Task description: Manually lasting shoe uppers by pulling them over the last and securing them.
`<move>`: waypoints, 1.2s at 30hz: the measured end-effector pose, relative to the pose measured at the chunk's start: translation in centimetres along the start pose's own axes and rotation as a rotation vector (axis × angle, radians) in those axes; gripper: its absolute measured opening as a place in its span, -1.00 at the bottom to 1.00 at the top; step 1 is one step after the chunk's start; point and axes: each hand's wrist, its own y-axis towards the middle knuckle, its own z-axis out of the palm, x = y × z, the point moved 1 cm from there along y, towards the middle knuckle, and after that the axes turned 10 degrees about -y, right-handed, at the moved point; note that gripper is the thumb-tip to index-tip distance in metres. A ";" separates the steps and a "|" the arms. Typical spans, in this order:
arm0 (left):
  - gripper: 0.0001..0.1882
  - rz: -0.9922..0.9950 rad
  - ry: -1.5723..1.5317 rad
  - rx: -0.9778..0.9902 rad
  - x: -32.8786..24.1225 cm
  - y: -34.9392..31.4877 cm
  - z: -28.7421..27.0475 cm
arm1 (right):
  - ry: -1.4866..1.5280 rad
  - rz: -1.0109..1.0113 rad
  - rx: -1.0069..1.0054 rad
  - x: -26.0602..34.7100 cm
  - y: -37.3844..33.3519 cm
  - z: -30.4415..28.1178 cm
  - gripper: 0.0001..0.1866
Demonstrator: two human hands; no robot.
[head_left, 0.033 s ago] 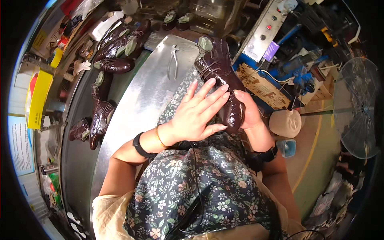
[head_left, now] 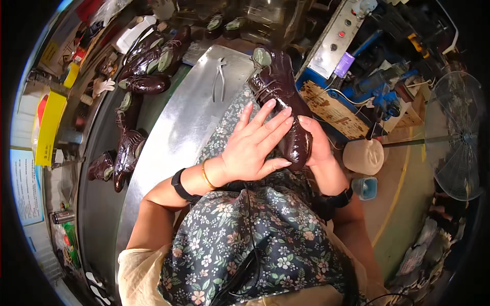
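A glossy dark burgundy lace-up shoe (head_left: 298,137) lies over my lap, toe toward me and its pale-lined opening away from me. Flat against the shoe's near side rests my left hand (head_left: 255,140), its fingers stretched out and apart. On the other side my right hand (head_left: 319,143) grips the shoe, the thumb along its upper and the other fingers hidden beneath. Beyond my left hand, metal pliers (head_left: 219,81) lie on a shiny metal worktop (head_left: 168,132).
Several similar burgundy shoes (head_left: 148,84) sit on a dark conveyor belt (head_left: 99,214) to the left. At the right stand a blue machine with a button panel (head_left: 339,35), a beige tub (head_left: 363,156), a small blue container (head_left: 365,188) and a fan (head_left: 457,135).
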 end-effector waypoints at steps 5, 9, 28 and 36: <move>-0.36 0.027 -0.236 -0.112 -0.7 1.5 1.1 | -0.034 -0.120 -0.095 -1.9 -0.4 -1.3 -0.43; -0.44 0.036 -0.466 -0.141 0.4 2.0 1.6 | -0.075 -0.181 -0.147 0.3 -0.8 -1.4 -0.27; 0.07 -0.890 -1.390 0.457 7.6 -7.6 0.0 | -1.714 -0.242 0.307 2.3 18.9 6.9 -0.54; -0.25 -1.014 -1.004 0.413 7.3 -8.6 0.8 | -2.188 0.285 0.349 -14.9 32.5 2.0 -0.49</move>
